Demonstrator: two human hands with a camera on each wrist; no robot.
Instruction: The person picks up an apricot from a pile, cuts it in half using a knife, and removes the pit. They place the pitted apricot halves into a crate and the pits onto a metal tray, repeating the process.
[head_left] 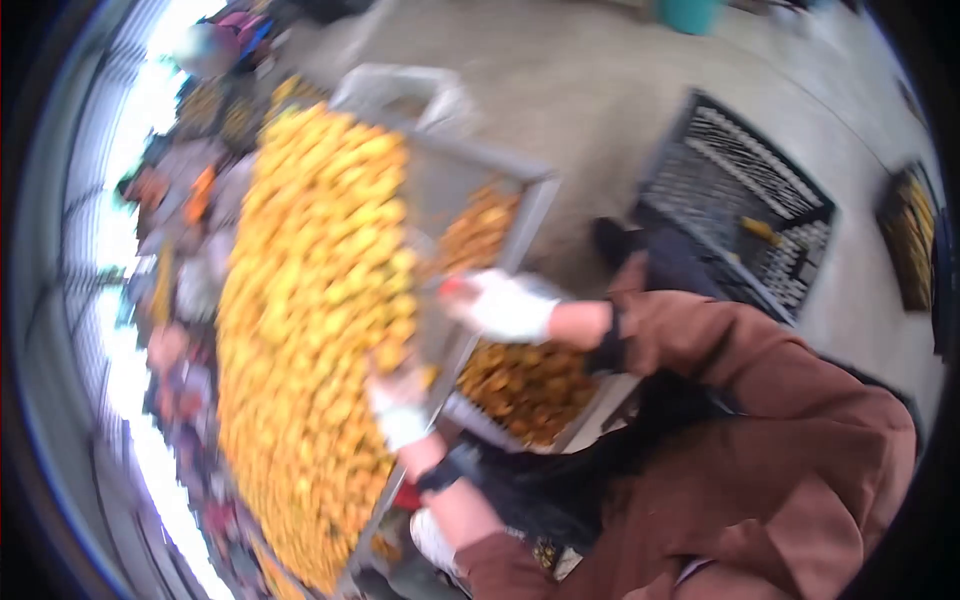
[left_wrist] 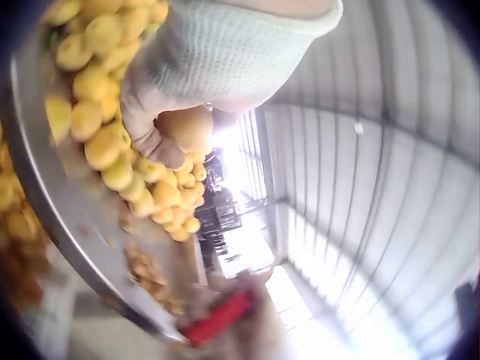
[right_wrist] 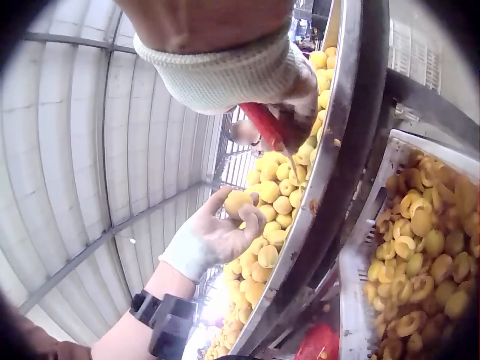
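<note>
My left hand, in a white knit glove with bare fingertips, holds one apricot between thumb and fingers, just over the edge of a big apricot pile. A knife with a red handle is gripped in my gloved right hand; its thin blade points down past the fingers. This hand is close to the metal table's raised rim, a short way from the left hand. Below the rim stands a white crate full of apricot halves.
Small brown pieces lie heaped in the metal table's corner, inside its rim. A clear plastic bag hangs at the far end. Behind me on the floor are a black crate and a teal bucket. People line the table's opposite side.
</note>
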